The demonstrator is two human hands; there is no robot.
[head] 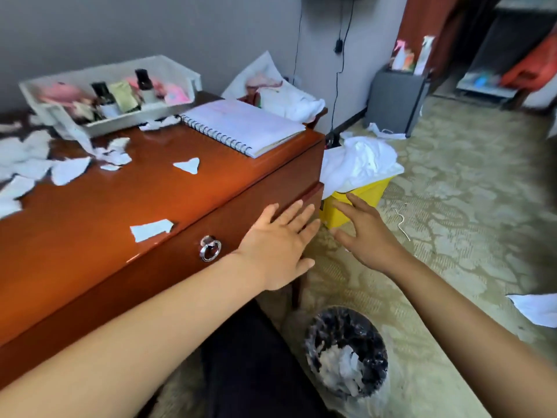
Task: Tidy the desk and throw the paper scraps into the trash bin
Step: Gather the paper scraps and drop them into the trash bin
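A trash bin point(346, 351) holding white scraps is seen on the carpet below both arms. The left hand point(277, 245) and right hand point(366, 233) are spread, empty, beside the desk point(90, 212) corner. Paper scraps point(150, 230) are scattered on the desktop, left of both hands.

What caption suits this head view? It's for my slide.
Both empty hands, left and right, reach past a scrap-littered desk; trash bin below.
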